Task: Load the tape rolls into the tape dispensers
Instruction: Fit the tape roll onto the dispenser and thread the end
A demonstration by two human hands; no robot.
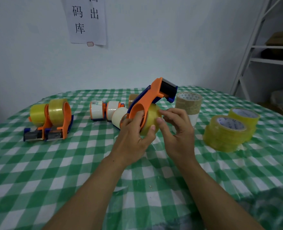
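Left hand [134, 130] grips orange plastic tape dispenser [152, 95] above table [54, 163] | yellow transparent tape roll [151, 121] on its hub | right hand [179, 128] pinches roll edge | risk: crooked pull could tear tape end

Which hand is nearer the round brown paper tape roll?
Right. The right hand sits just in front of the brown paper tape roll; the left hand grips the orange plastic tape dispenser, farther left.
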